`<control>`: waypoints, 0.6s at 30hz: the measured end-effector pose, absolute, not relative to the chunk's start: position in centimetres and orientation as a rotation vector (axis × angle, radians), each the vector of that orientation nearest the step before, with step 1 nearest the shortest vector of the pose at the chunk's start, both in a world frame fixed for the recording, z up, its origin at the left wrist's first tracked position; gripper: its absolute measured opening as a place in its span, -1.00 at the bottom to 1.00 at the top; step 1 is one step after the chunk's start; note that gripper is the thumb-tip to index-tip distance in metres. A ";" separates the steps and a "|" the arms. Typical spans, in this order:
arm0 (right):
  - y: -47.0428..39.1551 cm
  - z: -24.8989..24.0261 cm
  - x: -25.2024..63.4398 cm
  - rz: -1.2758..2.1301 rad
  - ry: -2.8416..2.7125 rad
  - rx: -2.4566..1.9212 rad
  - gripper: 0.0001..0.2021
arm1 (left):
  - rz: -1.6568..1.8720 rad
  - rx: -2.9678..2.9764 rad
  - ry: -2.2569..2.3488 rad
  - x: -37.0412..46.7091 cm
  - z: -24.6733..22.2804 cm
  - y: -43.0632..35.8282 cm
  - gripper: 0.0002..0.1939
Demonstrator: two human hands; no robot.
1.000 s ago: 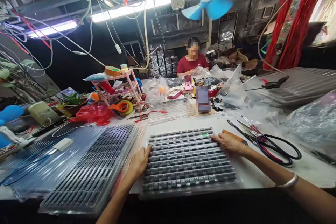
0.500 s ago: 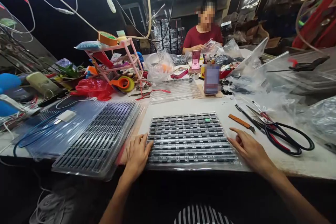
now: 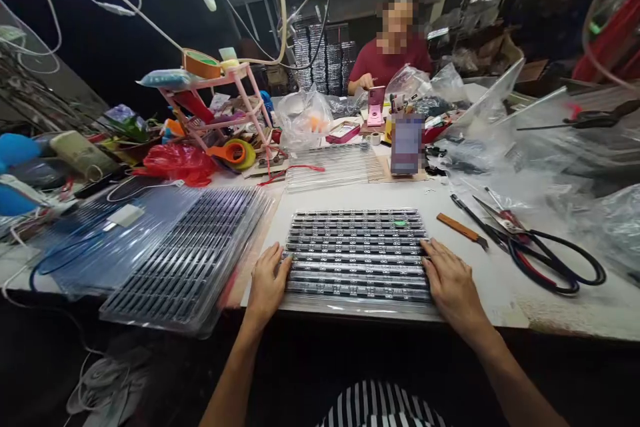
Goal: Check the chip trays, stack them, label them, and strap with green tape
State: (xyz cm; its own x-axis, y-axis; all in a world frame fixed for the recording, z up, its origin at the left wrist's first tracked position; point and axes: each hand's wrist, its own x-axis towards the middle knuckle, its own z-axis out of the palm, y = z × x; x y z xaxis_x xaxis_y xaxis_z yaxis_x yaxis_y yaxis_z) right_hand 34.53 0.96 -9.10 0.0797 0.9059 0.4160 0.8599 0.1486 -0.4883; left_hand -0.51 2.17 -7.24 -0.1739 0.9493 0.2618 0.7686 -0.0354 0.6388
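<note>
- The tray [image 3: 357,259] with dark strips lies flat on the desk [image 3: 500,290], near its front edge, between the two hands
- The left hand [image 3: 267,285] is at the left edge of this tray, its thumb touching there, thumb and fingers apart
- The right hand [image 3: 454,285] touches the right edge with its fingers, which are not closed around it
- The scissors [image 3: 519,239] lie farther to the right

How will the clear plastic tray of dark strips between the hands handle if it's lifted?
The clear plastic tray may flex a little, since its edge looks thin. Its surface looks glossy, so it could be slippery. Rows of dark strips fill it, probably adding weight.
</note>
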 end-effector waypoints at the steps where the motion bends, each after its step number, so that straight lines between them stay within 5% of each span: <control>1: 0.9 -8.9 34.6 0.158 -1.729 -1.670 -0.52 | 1.037 1.813 1.966 -0.5 -7.2 2.1 -0.48; 10: -1.1 -2.1 34.4 0.482 -1.412 -1.256 -0.59 | 1.947 0.986 1.337 0.2 0.0 -0.6 -0.40; 18: -0.7 -5.5 37.6 0.483 -1.403 -1.511 -0.64 | 2.275 0.638 1.999 -10.4 0.2 -4.9 -0.48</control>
State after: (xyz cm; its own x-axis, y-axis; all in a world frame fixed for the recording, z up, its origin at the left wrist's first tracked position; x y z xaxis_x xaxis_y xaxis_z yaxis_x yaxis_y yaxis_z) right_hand 37.59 -0.67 -5.45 0.2539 0.9132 0.3187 0.5236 0.1473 -0.8392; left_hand -10.43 -4.91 0.16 -0.9140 0.3004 0.2729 0.2320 -0.1649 0.9586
